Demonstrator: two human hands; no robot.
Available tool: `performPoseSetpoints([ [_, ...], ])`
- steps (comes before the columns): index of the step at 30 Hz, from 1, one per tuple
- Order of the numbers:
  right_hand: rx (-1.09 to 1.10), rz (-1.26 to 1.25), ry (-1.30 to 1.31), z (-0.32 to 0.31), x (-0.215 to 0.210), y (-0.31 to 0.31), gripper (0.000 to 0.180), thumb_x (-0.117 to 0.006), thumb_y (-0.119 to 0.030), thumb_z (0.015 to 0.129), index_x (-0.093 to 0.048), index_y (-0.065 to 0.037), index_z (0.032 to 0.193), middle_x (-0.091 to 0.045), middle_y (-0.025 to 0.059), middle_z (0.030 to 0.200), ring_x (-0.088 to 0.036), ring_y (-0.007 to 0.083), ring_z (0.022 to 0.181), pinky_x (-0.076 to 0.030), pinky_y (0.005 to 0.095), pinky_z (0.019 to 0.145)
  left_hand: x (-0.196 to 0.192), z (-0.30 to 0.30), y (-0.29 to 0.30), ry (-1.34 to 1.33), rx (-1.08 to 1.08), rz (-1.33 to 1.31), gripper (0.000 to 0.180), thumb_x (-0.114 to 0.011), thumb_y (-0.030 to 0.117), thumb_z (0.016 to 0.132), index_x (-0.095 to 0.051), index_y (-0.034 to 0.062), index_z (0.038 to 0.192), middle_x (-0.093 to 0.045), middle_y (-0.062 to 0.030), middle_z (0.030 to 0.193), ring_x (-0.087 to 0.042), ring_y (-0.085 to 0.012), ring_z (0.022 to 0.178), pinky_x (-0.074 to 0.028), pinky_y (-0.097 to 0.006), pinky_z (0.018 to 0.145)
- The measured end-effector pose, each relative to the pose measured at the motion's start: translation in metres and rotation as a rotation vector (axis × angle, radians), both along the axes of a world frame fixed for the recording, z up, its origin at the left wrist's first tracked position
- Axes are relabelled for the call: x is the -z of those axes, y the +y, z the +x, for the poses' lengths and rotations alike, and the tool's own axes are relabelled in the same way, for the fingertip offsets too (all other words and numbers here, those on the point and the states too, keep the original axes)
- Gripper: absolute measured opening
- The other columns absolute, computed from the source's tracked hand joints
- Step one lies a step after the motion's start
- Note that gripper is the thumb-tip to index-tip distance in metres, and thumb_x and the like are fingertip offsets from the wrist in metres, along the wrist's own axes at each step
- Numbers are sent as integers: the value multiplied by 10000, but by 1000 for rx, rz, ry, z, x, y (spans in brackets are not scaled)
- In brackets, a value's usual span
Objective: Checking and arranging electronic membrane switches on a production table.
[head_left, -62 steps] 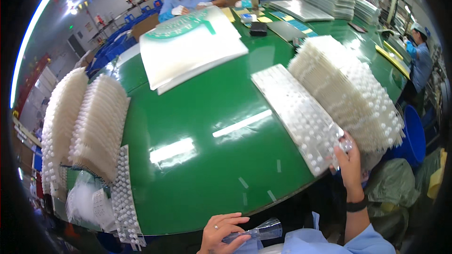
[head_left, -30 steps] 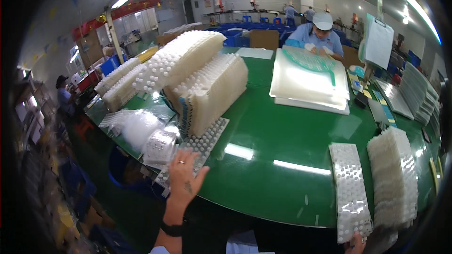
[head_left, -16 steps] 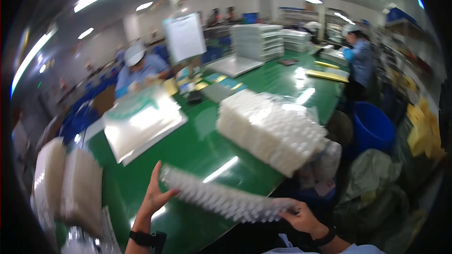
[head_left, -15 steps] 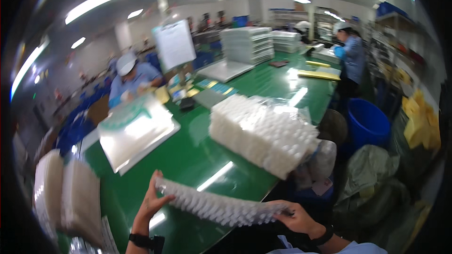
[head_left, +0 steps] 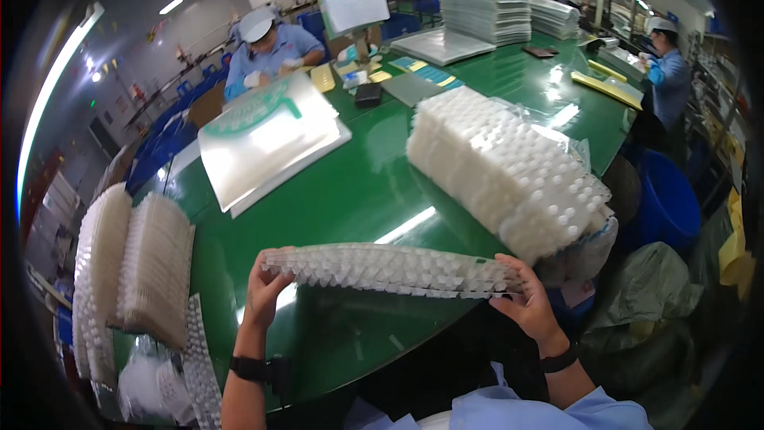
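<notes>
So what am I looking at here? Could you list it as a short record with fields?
place: large green table in a workshop
held item: long clear plastic tray of small white parts
left hand: grips the tray's left end
right hand: grips the tray's right end
right of the tray: big stack of similar trays
left edge: more tray stacks
others: seated person in a white cap

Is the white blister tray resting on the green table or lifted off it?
Lifted: the tray hangs level above the green table, left hand and right hand each gripping one end.
</notes>
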State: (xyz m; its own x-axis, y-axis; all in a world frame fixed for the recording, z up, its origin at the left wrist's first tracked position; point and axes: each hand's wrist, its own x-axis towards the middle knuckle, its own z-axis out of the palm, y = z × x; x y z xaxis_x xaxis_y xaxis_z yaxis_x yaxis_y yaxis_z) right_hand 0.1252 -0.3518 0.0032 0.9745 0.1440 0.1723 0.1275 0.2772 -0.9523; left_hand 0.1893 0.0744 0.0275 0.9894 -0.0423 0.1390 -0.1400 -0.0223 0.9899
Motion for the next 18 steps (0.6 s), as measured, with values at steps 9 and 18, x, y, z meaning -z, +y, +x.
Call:
performPoseSetpoints([
  [9, 156, -67, -66, 1, 7, 15, 367, -691, 48, 830, -554, 0, 1167, -641, 42, 1049, -593, 113, 981, -466, 260, 886, 14, -22, -11, -98, -130, -96, 322, -670, 93, 857, -520, 25, 1133, -611, -51, 1076, -581, -152, 1015, -461, -306, 892],
  [18, 64, 0, 6, 8, 8, 5, 294, -710, 8, 835, -597, 2, 1106, -661, 44, 1023, -611, 107, 916, -499, 267, 831, 40, -27, 21, 109, -198, 91, 419, -630, 217, 904, -506, 8, 1245, -629, -72, 1098, -574, -147, 1027, -437, -296, 899],
])
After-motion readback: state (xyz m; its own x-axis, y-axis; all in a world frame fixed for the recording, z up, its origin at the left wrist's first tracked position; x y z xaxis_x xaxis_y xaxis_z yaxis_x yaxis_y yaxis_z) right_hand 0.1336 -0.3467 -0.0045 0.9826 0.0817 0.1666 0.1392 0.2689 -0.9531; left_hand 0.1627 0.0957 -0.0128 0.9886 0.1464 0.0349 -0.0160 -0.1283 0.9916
